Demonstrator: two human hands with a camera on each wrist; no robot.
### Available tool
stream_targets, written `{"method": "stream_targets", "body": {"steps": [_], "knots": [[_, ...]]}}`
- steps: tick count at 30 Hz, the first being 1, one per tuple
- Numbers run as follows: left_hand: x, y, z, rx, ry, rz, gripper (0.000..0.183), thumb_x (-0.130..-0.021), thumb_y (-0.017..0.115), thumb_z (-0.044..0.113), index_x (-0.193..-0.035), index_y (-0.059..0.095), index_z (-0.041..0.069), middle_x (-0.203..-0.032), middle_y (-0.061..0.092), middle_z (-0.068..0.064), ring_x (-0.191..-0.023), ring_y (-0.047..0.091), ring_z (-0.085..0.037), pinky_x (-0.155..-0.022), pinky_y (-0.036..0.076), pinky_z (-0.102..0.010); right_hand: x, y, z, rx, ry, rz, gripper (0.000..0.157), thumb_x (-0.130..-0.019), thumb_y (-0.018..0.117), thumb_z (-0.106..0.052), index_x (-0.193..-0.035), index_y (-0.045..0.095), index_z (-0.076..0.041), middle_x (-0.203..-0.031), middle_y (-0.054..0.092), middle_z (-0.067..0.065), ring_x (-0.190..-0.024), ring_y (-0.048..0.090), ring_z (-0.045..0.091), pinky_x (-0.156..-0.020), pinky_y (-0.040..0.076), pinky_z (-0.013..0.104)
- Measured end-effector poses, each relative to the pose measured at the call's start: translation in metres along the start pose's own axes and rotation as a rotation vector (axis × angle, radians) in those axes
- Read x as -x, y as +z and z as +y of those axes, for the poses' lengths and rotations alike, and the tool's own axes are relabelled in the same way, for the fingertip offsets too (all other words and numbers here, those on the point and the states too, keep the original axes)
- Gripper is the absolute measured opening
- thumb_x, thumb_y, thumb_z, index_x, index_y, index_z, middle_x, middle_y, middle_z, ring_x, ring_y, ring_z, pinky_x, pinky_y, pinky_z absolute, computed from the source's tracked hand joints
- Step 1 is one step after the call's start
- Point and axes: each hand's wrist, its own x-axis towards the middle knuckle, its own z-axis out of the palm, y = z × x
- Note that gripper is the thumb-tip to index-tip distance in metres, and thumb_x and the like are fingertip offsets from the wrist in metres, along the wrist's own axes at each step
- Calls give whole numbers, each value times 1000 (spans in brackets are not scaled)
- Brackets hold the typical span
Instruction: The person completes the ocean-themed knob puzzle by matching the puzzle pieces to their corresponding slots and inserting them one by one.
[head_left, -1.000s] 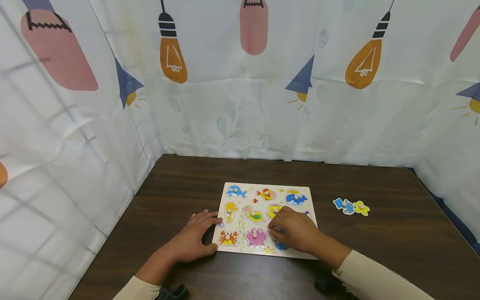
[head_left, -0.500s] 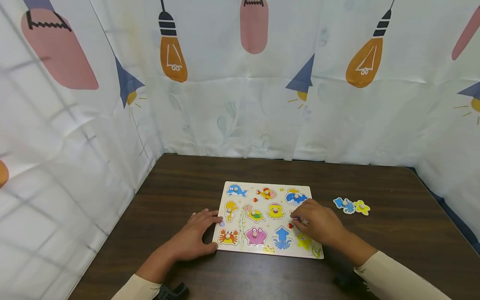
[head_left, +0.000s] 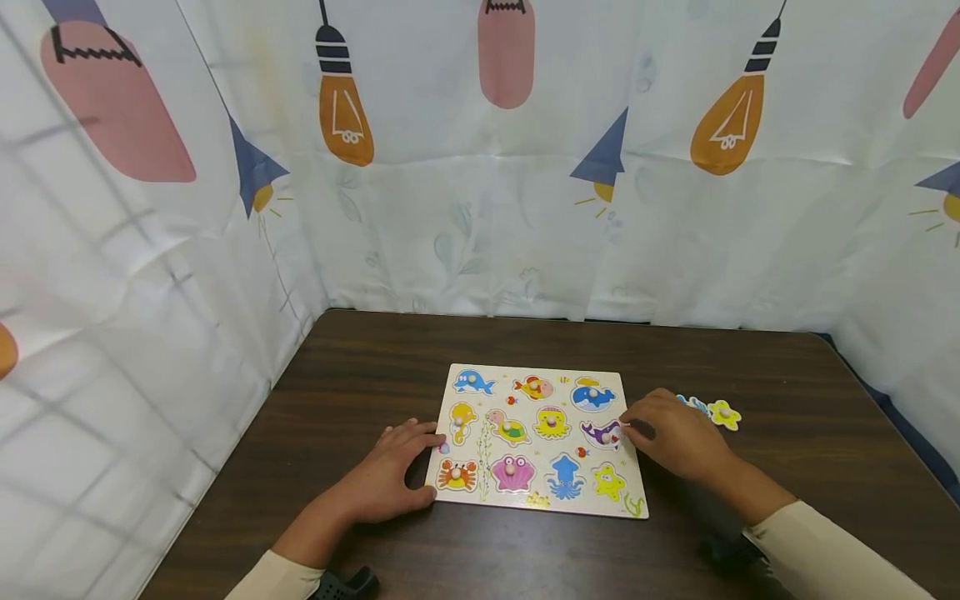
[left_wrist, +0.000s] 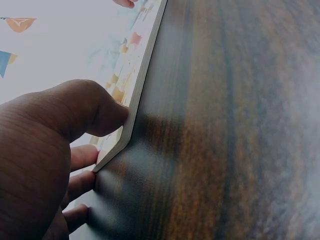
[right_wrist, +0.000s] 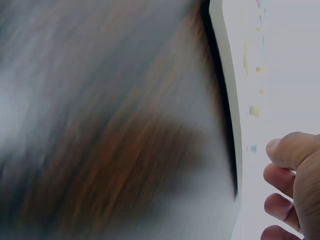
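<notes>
A peg puzzle board (head_left: 538, 455) with sea-animal shapes lies flat on the table. My left hand (head_left: 390, 471) rests at its left side, index finger over the edge and thumb (left_wrist: 112, 117) touching the near corner. Over the board's right edge is my right hand (head_left: 675, 433), its fingertips beside the purple whale piece (head_left: 600, 434); nothing shows between thumb and fingers in the right wrist view. The blue squid shape (head_left: 565, 477) and yellow starfish shape (head_left: 609, 481) are in the board's near row. A loose starfish piece (head_left: 724, 415) lies behind the right hand.
A loose blue squid piece (head_left: 697, 406), partly hidden by the right hand, touches the loose starfish. The dark wooden table (head_left: 525, 550) extends around the board. A patterned white curtain (head_left: 487, 225) hangs along the table's far and left sides.
My right hand has moved right, from above the squid shape, past the purple whale, to the board's right edge. The purple whale is now uncovered. My left hand stays put.
</notes>
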Motion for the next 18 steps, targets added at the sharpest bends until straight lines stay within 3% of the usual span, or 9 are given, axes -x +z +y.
{"method": "stream_targets", "body": {"steps": [11, 15, 18], "knots": [[0, 0, -1, -1, 9, 7, 67, -84, 79, 30, -145, 55, 14, -156, 44, -10, -150, 27, -41, -118, 14, -68, 7, -12, 24, -12, 39, -8, 22, -85, 85, -20, -106, 79, -18, -101, 69, -4, -99, 64, 21, -54, 49, 27], [1, 0, 0, 4, 3, 1, 67, -85, 79, 30, -146, 55, 14, -156, 43, -9, -150, 26, -41, -119, 13, -67, 9, -14, 32, 9, 52, -11, 23, -85, 85, -21, -107, 79, -18, -102, 69, -3, -98, 64, 22, -63, 56, 41], [1, -1, 2, 7, 1, -3, 67, -85, 78, 30, -146, 55, 14, -156, 43, -9, -150, 26, -41, -119, 13, -67, 10, -14, 39, 26, 57, -10, 22, -85, 85, -21, -107, 80, -18, -102, 69, -2, -96, 64, 21, -64, 56, 45]]}}
